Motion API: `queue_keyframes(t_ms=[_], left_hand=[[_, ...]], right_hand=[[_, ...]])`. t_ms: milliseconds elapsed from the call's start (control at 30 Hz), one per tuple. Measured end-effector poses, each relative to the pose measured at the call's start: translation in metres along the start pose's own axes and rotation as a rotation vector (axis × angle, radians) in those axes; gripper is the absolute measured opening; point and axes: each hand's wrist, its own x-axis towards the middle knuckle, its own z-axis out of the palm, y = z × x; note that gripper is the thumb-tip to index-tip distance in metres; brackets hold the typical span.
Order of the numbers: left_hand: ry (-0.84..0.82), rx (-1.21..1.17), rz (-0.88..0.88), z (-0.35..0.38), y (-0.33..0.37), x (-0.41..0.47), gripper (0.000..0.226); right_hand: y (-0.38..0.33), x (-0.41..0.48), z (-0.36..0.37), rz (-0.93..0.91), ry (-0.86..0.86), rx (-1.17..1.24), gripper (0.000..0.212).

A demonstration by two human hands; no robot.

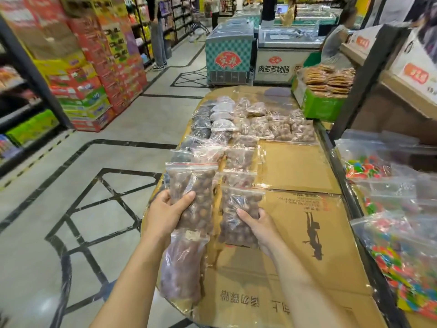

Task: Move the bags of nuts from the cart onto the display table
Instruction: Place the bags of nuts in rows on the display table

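Observation:
My left hand point(165, 213) grips a clear zip bag of brown nuts point(196, 195), held just above the near left edge of the cardboard-covered display table point(295, 169). My right hand point(257, 227) holds a second bag of nuts point(238, 214) that lies on the cardboard right beside the first. A third nut bag point(182, 268) lies below my left hand at the table's edge. Several more nut bags point(236, 129) lie in rows toward the far end. No cart is in view.
A green box of wrapped biscuits point(324, 91) stands at the table's far right. Bags of colourful sweets point(402, 245) fill the shelf on the right. Freezer chests point(229, 58) stand beyond the table. The tiled aisle and stacked cartons point(94, 79) are on the left, with people farther back.

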Motion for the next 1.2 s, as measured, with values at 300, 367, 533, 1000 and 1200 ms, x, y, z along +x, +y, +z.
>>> queue_keyframes(t_ms=[300,367,533,1000,1200], left_hand=[[0.033,-0.004,-0.049,0.009,-0.005,0.01,0.032],[0.022,-0.022,-0.063,0.007,-0.005,0.012,0.032],[0.0,-0.043,-0.07,0.003,-0.001,0.012,0.029],[-0.054,-0.073,-0.073,-0.003,-0.004,0.013,0.034],[-0.133,-0.118,-0.082,0.009,0.0,0.0,0.029]], right_hand=[[0.029,0.037,0.015,0.086,-0.021,0.006,0.102],[0.03,0.038,0.022,0.111,-0.013,0.008,0.089],[0.036,0.044,0.03,0.119,0.031,0.027,0.111],[0.022,0.034,0.035,0.032,0.309,-0.59,0.102],[-0.014,0.004,0.027,-0.137,0.355,-0.463,0.065]])
